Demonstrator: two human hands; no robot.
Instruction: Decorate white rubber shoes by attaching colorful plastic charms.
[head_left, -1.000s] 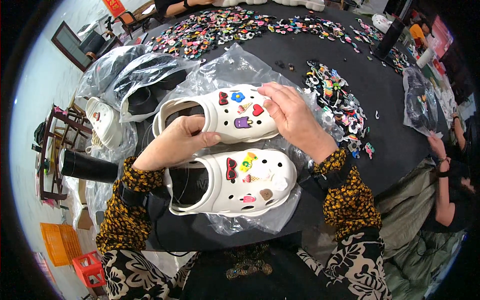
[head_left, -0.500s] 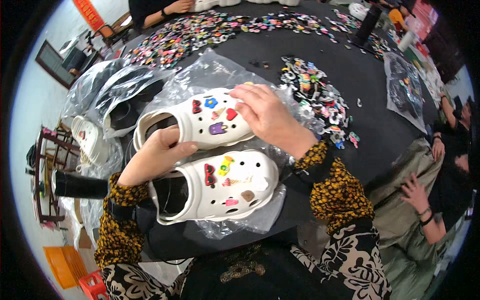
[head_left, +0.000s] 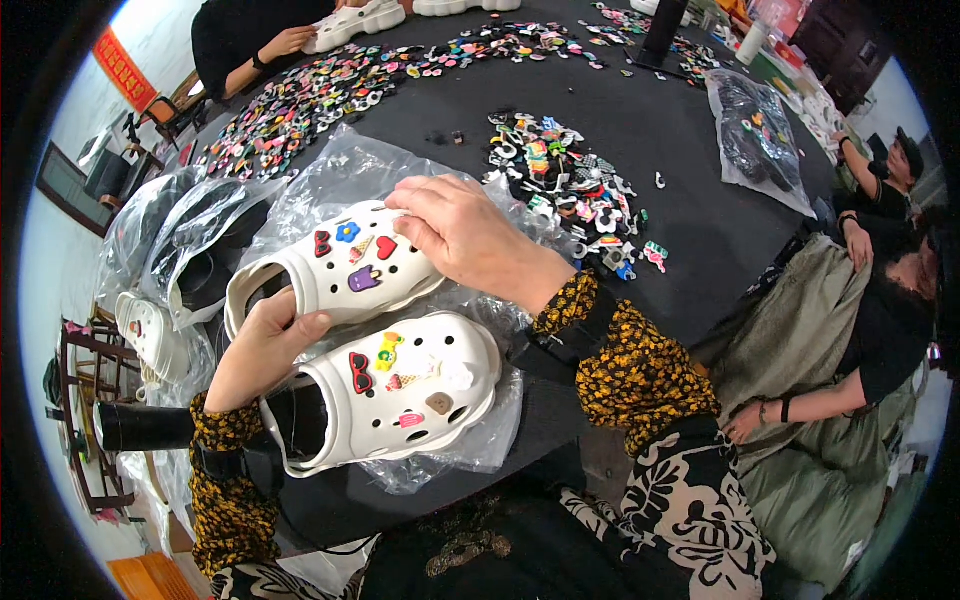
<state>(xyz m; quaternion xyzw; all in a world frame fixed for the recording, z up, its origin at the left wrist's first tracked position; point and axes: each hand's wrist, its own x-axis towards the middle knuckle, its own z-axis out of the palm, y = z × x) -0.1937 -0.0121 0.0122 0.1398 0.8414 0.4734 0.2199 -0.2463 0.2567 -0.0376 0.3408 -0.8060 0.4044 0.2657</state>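
Observation:
A white clog [head_left: 330, 262] dotted with charms lies over clear plastic: red sunglasses, a blue flower, an ice-cream cone, a red heart and a purple popsicle. My left hand [head_left: 262, 350] grips its side at the foot opening, thumb outside and fingers inside. Over the toe is my right hand [head_left: 475, 240], its bent fingers pressed on the front; anything under the fingertips is hidden. Nearer to me sits a second white clog [head_left: 420, 385], with sunglasses, a yellow-green figure, a cone, a white piece, a brown piece and a pink popsicle on it.
Loose colourful charms [head_left: 590, 190] lie piled to the right, and a long band of charms [head_left: 330, 105] crosses the far table. Plastic bags [head_left: 185, 235] and another white clog [head_left: 152, 335] are at left. One person handles white clogs [head_left: 355, 25] opposite; another sits at right.
The view has swung, so the table's things appear shifted left. Both my hands stay on the same clog. A yellow bit at my right fingertips no longer shows. The right-hand neighbour's hand has dropped lower.

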